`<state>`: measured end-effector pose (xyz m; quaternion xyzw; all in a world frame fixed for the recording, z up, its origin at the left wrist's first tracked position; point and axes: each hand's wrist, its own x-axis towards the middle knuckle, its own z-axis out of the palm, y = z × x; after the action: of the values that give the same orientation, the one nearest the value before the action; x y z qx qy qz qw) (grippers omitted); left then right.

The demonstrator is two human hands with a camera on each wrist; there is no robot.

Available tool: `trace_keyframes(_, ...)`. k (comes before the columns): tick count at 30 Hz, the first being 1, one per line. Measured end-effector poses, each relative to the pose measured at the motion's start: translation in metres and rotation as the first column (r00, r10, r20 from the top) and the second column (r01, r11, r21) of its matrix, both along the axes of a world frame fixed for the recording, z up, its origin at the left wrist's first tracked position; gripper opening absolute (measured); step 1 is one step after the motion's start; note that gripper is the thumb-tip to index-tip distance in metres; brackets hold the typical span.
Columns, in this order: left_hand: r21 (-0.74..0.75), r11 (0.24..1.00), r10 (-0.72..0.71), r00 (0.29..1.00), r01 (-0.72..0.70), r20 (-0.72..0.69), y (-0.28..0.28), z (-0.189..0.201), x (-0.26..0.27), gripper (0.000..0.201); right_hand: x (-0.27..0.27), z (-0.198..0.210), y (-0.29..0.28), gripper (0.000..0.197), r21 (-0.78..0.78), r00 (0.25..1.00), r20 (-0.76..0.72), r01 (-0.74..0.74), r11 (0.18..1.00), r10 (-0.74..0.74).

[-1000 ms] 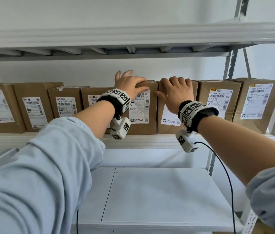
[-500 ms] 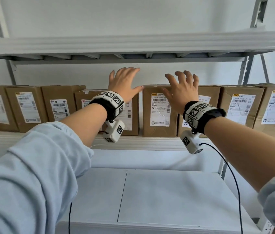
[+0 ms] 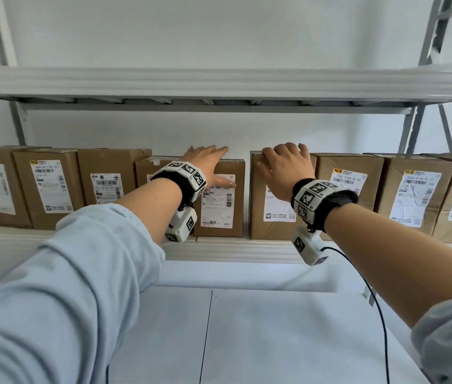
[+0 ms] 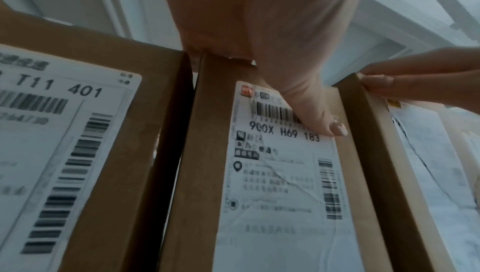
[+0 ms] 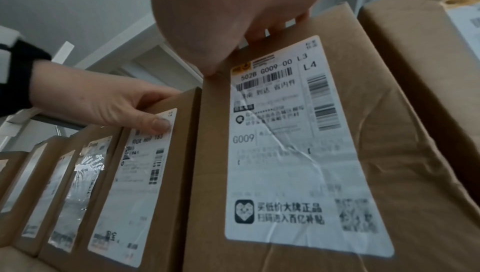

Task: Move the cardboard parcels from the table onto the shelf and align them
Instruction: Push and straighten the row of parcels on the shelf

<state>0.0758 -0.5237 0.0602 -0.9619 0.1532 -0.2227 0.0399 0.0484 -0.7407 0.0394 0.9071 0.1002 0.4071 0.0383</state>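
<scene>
Brown cardboard parcels with white labels stand in a row on the white shelf (image 3: 233, 249). My left hand (image 3: 208, 164) lies over the top of the parcel labelled 900X H69 183 (image 3: 219, 214). Its thumb (image 4: 324, 120) presses the front label, pinching the top edge. My right hand (image 3: 283, 167) grips the neighbouring G009 parcel (image 3: 272, 220), with its fingers curled over the top edge (image 5: 272, 24). A narrow gap separates the two parcels. In the right wrist view the G009 parcel (image 5: 298, 153) stands a little forward of the 900X parcel (image 5: 135, 174).
Three more parcels (image 3: 50, 187) fill the shelf to the left and others (image 3: 413, 195) fill it to the right. An upper shelf (image 3: 219, 81) hangs close above. A white board (image 3: 274, 342) lies below. A black cable (image 3: 380, 314) trails from my right wrist.
Half a second ago both hands were raised above the parcels with fingers spread. They have come down onto the tops of the two middle parcels and taken hold.
</scene>
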Motion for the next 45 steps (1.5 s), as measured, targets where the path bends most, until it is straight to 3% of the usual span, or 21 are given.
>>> trace_keyframes(2,0.018,1.0,-0.003,1.0,0.004,-0.023,-0.005,0.0,0.003,0.094,0.004,-0.001,0.003,0.047,0.035,1.0,-0.002,-0.015,0.999,0.015)
trace_keyframes(5,0.046,0.997,-0.057,0.997,0.054,0.051,-0.014,-0.002,0.003,0.075,0.008,-0.005,0.003,0.045,0.072,0.999,0.029,-0.016,0.997,0.014)
trace_keyframes(18,0.037,0.999,-0.041,0.991,0.036,0.127,-0.013,-0.004,0.004,0.068,0.018,-0.009,0.001,0.044,0.042,0.994,0.111,-0.009,0.999,0.005)
trace_keyframes(28,-0.013,0.998,-0.064,0.993,0.065,0.103,-0.013,-0.007,-0.003,0.073,0.018,-0.013,0.003,0.044,0.057,0.99,0.143,0.0,0.998,-0.008)
trace_keyframes(32,-0.013,0.998,-0.06,0.995,0.061,0.081,-0.01,-0.009,-0.003,0.102,0.018,-0.011,0.002,0.046,0.059,0.992,0.122,-0.004,0.998,-0.003)
trace_keyframes(35,-0.06,0.995,-0.071,0.991,0.079,0.112,0.0,-0.004,-0.009,0.108,0.017,-0.011,0.002,0.047,0.07,0.992,0.123,-0.012,0.997,0.004)
trace_keyframes(41,-0.231,0.955,-0.124,0.958,0.186,0.259,0.056,0.007,-0.01,0.073,0.008,-0.014,0.018,0.048,0.147,0.953,0.304,-0.051,0.988,0.004)
trace_keyframes(45,-0.073,0.986,-0.138,0.975,0.153,0.172,0.099,0.008,0.002,0.076,0.005,-0.003,0.065,0.049,0.146,0.941,0.337,-0.074,0.986,0.021)
